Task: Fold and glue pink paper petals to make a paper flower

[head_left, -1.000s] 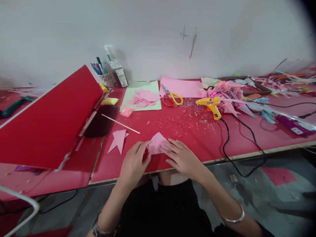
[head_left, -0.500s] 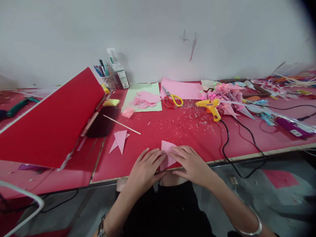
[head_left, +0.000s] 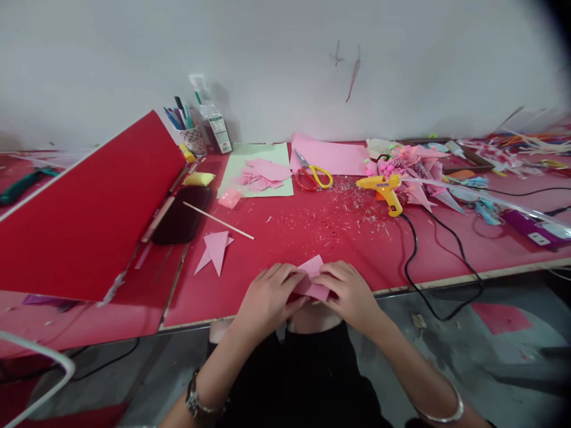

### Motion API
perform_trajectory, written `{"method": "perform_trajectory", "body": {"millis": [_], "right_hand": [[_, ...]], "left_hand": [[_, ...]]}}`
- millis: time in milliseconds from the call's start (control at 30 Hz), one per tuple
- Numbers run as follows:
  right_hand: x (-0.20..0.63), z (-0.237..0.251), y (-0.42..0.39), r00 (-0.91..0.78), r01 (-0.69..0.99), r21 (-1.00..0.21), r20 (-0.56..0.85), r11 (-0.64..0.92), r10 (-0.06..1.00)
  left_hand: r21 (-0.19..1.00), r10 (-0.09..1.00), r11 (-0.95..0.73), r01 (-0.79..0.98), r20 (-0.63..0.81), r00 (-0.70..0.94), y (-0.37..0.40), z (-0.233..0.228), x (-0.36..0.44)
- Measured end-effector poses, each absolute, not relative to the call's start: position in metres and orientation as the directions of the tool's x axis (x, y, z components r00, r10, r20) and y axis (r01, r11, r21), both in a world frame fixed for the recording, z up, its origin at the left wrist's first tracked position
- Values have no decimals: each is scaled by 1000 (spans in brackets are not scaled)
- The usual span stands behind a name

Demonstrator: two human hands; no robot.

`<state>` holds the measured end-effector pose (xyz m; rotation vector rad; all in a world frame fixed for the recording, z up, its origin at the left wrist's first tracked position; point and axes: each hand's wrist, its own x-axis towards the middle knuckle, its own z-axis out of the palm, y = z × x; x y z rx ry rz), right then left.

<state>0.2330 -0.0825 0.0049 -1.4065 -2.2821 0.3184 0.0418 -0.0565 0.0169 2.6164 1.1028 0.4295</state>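
Pink paper (head_left: pixel 312 280) now lifted, pinched.

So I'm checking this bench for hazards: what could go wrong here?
The pink paper piece, pinched by the left hand and right hand at the table edge, may crease crooked or slip off. The glue gun looks plugged in; its cord could snag.

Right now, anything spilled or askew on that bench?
Yes: small paper shavings lie scattered over the red tabletop near the yellow glue gun, and the large red board leans tilted at left.
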Motion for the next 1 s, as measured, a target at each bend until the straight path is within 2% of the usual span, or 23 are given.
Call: {"method": "perform_trajectory", "body": {"millis": [233,533,767,1000], "right_hand": [[225,5,-75,-254,776,-528,240,346,937],[220,5,-70,-139,846,-479,226,235,964],[221,8,-69,-159,846,-476,206,241,966],[229,16,-71,-293,738,-591,155,326,943]], "left_hand": [[411,756,-647,642,242,608,-49,7,37],[457,846,-533,712,260,466,-49,4,42],[423,907,-419,803,234,350,-50,8,40],[474,875,-483,736,241,419,-48,8,36]]}}
